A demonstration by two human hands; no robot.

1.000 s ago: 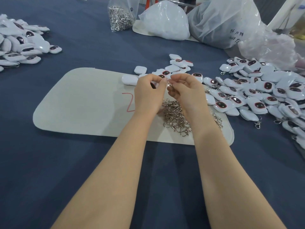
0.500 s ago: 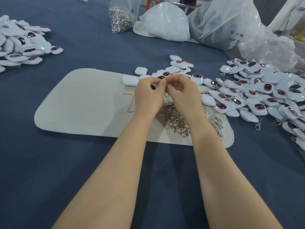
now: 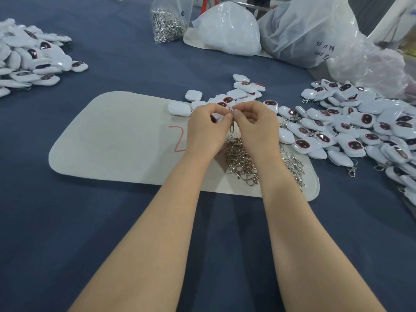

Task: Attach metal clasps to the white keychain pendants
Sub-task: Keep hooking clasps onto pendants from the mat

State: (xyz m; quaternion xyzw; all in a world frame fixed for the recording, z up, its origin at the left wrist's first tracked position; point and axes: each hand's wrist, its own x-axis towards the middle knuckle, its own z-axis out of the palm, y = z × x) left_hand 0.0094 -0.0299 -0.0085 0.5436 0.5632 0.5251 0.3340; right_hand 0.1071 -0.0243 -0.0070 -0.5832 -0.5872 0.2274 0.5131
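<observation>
My left hand (image 3: 206, 129) grips a white pendant (image 3: 215, 118), mostly hidden by its curled fingers, above the beige mat (image 3: 117, 140). My right hand (image 3: 256, 124) pinches a metal clasp (image 3: 231, 127) at its ring; the clasp hangs down between both hands. The fingertips of both hands meet at the pendant's edge. A loose heap of metal clasps (image 3: 243, 161) lies on the mat under my wrists. Several white pendants (image 3: 238, 95) without clasps lie just beyond my hands.
A big pile of pendants with dark faces (image 3: 360, 129) spreads to the right, some with clasps. Another pendant pile (image 3: 29, 59) sits far left. A clear bag of clasps (image 3: 167, 23) and white plastic bags (image 3: 227, 30) stand at the back on the blue cloth.
My hands have come closer together and the right hand shifted left; the clasp now hangs down between them at the pendant's edge.
</observation>
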